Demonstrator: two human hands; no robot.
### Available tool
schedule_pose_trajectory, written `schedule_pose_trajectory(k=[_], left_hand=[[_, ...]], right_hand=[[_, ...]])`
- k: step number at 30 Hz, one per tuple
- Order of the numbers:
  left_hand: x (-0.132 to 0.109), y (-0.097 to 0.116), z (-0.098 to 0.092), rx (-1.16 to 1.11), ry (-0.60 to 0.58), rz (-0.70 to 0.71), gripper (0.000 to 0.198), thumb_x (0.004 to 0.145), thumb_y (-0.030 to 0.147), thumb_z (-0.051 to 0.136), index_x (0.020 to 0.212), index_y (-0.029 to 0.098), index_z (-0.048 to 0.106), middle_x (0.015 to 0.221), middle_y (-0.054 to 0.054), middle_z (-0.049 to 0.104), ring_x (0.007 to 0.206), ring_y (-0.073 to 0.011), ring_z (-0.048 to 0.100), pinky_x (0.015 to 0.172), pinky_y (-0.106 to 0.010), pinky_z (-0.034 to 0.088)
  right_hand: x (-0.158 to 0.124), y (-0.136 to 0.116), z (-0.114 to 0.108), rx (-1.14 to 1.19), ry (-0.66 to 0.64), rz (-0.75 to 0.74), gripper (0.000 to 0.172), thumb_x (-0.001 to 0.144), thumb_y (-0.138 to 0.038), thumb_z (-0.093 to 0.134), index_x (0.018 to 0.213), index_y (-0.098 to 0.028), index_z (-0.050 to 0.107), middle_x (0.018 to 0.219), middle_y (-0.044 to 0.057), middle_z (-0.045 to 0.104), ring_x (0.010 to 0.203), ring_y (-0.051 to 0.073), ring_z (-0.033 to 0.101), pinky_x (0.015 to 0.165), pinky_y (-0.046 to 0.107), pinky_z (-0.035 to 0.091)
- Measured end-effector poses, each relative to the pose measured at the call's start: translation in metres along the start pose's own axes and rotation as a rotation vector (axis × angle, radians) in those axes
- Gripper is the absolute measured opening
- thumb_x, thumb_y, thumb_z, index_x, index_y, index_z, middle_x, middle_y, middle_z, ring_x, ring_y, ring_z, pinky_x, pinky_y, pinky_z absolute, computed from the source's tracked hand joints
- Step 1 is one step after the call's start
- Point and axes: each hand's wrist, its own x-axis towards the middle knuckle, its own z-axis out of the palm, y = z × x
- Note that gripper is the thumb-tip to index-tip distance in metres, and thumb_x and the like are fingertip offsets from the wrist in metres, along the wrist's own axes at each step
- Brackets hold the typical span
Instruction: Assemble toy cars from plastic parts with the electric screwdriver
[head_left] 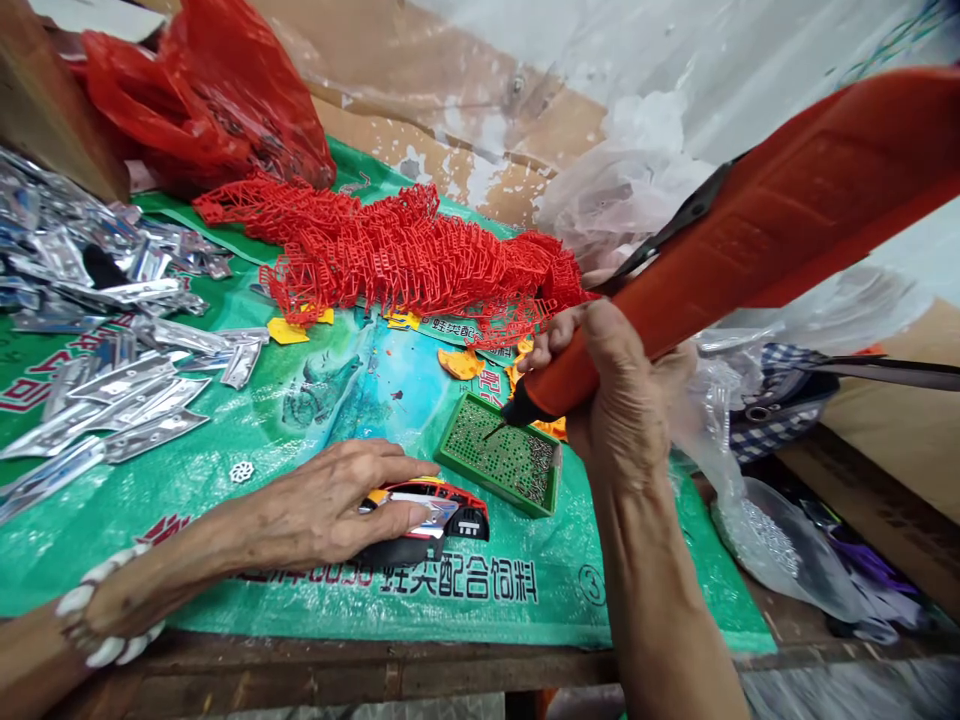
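My right hand is wrapped round a red electric screwdriver, tilted with its thin bit pointing down to the left. The bit tip is over a green screw tray, which has rows of holes and loose screws heaped at its right end. Whether the tip touches a screw I cannot tell. Under my left hand lies a toy car body in black, red, silver and yellow, gripped between thumb and fingers on the green sheet. A beaded bracelet circles the left wrist.
Red plastic frames form a long pile at the back. Silver parts are heaped at left, near a red plastic bag. Yellow pieces lie behind the tray. A clear bag and checked cloth are at right.
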Motion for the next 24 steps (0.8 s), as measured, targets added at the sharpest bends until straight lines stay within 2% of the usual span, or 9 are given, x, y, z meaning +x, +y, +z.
schedule_pose_trajectory(k=[7,12,19,24], left_hand=[[0.001,0.002,0.000,-0.012,-0.015,-0.027,0.050,0.105,0.058,0.034,0.134,0.029,0.063,0.123,-0.003,0.070,0.111,-0.0237,0.065,0.099,-0.034,0.046],[-0.001,0.001,0.000,-0.030,-0.010,-0.039,0.047,0.105,0.056,0.037,0.134,0.030,0.063,0.123,-0.003,0.070,0.113,-0.0239,0.064,0.100,-0.034,0.045],[-0.001,0.000,0.001,-0.016,0.003,-0.027,0.044,0.105,0.051,0.040,0.132,0.027,0.065,0.121,-0.004,0.070,0.111,-0.0240,0.065,0.099,-0.034,0.045],[0.000,-0.001,0.003,-0.026,0.004,-0.038,0.043,0.105,0.051,0.040,0.133,0.028,0.063,0.122,-0.003,0.070,0.114,-0.0242,0.064,0.101,-0.034,0.044]], right_hand=[[-0.010,0.013,0.011,-0.010,0.048,-0.012,0.032,0.068,-0.036,0.086,0.088,-0.022,0.066,0.055,-0.007,0.059,0.042,0.012,0.055,0.041,0.025,0.050],[-0.012,0.018,0.013,-0.053,0.066,-0.021,0.028,0.070,-0.037,0.085,0.071,-0.021,0.062,0.052,-0.006,0.057,0.041,0.011,0.054,0.038,0.024,0.048],[-0.012,0.025,0.011,-0.051,0.064,-0.058,0.028,0.072,-0.036,0.084,0.067,-0.021,0.061,0.053,-0.006,0.057,0.040,0.011,0.053,0.037,0.025,0.047],[-0.010,0.026,0.012,-0.037,0.030,-0.061,0.022,0.075,-0.032,0.082,0.082,-0.022,0.064,0.054,-0.006,0.057,0.039,0.011,0.052,0.037,0.024,0.046]])
